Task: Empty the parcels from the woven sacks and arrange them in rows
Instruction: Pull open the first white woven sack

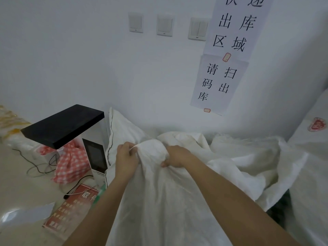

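1. Woven sack (159, 201) stands bunched against the wall, mouth closed; no parcels visible.
2. Left hand (126, 160) pinches the gathered neck.
3. Right hand (175, 157) clasps it alongside.
4. Step: opening; next, loosen and spread the mouth.

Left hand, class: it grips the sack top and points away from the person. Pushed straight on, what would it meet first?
Probably the upright white sack just beyond the left hand, then the wall; depth is hard to judge.
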A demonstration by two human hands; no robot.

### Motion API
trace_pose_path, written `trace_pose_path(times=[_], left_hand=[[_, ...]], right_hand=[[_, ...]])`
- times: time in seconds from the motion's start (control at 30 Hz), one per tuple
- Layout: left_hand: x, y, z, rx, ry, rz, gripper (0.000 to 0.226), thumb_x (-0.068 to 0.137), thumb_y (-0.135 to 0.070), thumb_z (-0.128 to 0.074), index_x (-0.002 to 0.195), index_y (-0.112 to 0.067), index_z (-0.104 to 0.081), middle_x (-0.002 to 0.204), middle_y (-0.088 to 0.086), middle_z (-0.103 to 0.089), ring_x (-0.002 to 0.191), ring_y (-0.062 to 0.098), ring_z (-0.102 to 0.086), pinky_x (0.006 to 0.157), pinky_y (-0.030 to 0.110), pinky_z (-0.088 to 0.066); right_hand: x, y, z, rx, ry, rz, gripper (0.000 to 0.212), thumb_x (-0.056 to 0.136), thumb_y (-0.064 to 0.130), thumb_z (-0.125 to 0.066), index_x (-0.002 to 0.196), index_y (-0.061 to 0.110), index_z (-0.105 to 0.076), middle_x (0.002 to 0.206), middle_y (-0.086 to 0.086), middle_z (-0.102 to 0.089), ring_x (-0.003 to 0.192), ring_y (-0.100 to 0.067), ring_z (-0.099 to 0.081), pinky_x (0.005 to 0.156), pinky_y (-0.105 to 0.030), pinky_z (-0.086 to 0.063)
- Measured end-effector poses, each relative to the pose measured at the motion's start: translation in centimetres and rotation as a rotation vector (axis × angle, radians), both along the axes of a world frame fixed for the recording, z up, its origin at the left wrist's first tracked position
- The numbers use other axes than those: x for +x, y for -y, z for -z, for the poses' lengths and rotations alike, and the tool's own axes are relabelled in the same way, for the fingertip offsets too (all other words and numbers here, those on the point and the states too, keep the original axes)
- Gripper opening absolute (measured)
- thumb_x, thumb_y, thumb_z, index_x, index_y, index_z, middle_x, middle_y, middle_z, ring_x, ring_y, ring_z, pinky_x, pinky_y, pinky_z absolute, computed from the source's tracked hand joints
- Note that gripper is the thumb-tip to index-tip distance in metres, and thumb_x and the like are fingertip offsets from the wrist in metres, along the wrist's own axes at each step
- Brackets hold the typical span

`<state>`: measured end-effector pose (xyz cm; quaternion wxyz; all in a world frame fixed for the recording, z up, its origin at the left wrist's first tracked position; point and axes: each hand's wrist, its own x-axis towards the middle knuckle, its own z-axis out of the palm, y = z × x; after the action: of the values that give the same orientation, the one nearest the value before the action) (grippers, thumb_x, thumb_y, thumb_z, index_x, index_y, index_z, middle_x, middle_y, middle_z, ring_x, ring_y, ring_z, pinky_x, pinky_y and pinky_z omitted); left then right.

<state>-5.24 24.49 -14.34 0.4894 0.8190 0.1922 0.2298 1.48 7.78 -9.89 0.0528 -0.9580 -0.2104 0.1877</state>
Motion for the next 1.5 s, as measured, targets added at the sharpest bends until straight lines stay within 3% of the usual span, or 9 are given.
trace_pose_path(times=[0.23, 0.43, 0.63, 0.73, 0.93, 1.03, 1.17, 1.27, 1.5], left_hand=[[3.9, 1.9, -6.4, -0.05, 0.102, -0.059, 0.014, 0.1, -0.012, -0.041, 0.09, -0.007, -0.049, 0.096, 0.011, -0.053, 0.081, 0.02, -0.047, 0.064, 0.026, -0.031], [8.5, 3.4, -17.2, -0.003, 0.323, 0.052, 0.023, 0.097, -0.001, -0.041, 0.076, -0.011, -0.042, 0.07, -0.004, -0.042, 0.062, 0.011, -0.038, 0.048, 0.013, -0.032], [9.7, 7.8, -30.4, 0.148, 0.534, 0.305, 0.014, 0.095, -0.002, -0.047, 0.083, -0.009, -0.052, 0.071, -0.007, -0.048, 0.065, 0.004, -0.043, 0.056, 0.006, -0.033], [9.2, 11.1, -34.4, 0.213, 0.622, 0.405, 0.014, 0.091, 0.0, -0.052, 0.086, -0.009, -0.061, 0.079, -0.002, -0.056, 0.072, 0.008, -0.049, 0.062, 0.008, -0.035], [8.9, 16.7, -29.9, 0.361, 0.479, 0.549, 0.014, 0.086, -0.005, -0.061, 0.093, -0.009, -0.072, 0.09, 0.0, -0.063, 0.088, 0.013, -0.057, 0.079, 0.019, -0.041], [9.4, 18.3, -23.6, 0.356, 0.3, 0.611, 0.012, 0.083, -0.005, -0.065, 0.09, -0.01, -0.074, 0.095, 0.004, -0.067, 0.096, 0.02, -0.061, 0.086, 0.029, -0.046], [7.6, 19.8, -16.6, 0.259, 0.247, 0.69, 0.012, 0.079, 0.001, -0.067, 0.082, -0.006, -0.076, 0.077, 0.0, -0.069, 0.072, -0.001, -0.059, 0.067, 0.012, -0.038], [6.8, 20.7, -14.3, 0.151, 0.311, 0.653, 0.011, 0.079, 0.0, -0.069, 0.083, -0.006, -0.077, 0.071, -0.002, -0.065, 0.065, -0.015, -0.053, 0.065, 0.005, -0.035], [5.2, 19.8, -11.5, 0.154, 0.237, 0.791, 0.014, 0.076, -0.017, -0.061, 0.072, -0.014, -0.073, 0.066, -0.001, -0.066, 0.065, 0.004, -0.058, 0.063, 0.02, -0.045]], right_hand=[[2.9, -1.0, -4.0, 0.402, 0.075, 0.198, 0.029, 0.098, 0.016, -0.043, 0.118, 0.004, -0.06, 0.124, -0.014, -0.061, 0.114, -0.031, -0.056, 0.085, -0.029, -0.042], [3.3, -1.4, -13.7, 0.996, 0.129, 0.348, 0.028, 0.095, 0.008, -0.04, 0.07, 0.019, -0.047, 0.065, 0.0, -0.049, 0.053, -0.013, -0.043, 0.047, -0.024, -0.032], [2.1, 2.3, -22.6, 1.668, 0.124, 0.245, 0.022, 0.099, 0.006, -0.039, 0.09, 0.007, -0.059, 0.073, 0.0, -0.065, 0.066, -0.011, -0.061, 0.055, -0.02, -0.047], [1.0, 5.7, -24.4, 1.826, 0.132, 0.151, 0.02, 0.1, 0.005, -0.045, 0.108, 0.011, -0.062, 0.103, -0.006, -0.071, 0.096, -0.02, -0.068, 0.081, -0.033, -0.056], [0.1, 14.0, -20.6, 1.287, 0.355, 0.517, 0.023, 0.079, 0.018, -0.068, 0.095, 0.002, -0.064, 0.093, -0.016, -0.068, 0.08, -0.026, -0.065, 0.077, -0.048, -0.056], [-1.2, 16.7, -16.6, 0.728, 0.281, 0.53, 0.029, 0.083, 0.031, -0.068, 0.081, 0.003, -0.061, 0.078, -0.009, -0.066, 0.069, -0.022, -0.064, 0.062, -0.034, -0.053], [-2.7, 18.4, -12.4, 0.401, 0.427, 0.475, 0.082, 0.078, 0.048, -0.073, 0.141, 0.018, -0.028, 0.136, -0.007, -0.041, 0.122, -0.027, -0.047, 0.09, -0.036, -0.043], [-2.8, 18.4, -10.9, 0.27, 0.455, 0.258, 0.109, 0.076, 0.047, -0.076, 0.154, 0.025, -0.002, 0.158, -0.003, -0.009, 0.145, -0.025, -0.012, 0.112, -0.044, -0.03], [-1.7, 16.9, -8.1, 0.147, 0.637, 0.261, 0.029, 0.092, 0.028, -0.053, 0.118, 0.014, -0.053, 0.126, -0.007, -0.046, 0.115, -0.027, -0.044, 0.075, -0.032, -0.038]])
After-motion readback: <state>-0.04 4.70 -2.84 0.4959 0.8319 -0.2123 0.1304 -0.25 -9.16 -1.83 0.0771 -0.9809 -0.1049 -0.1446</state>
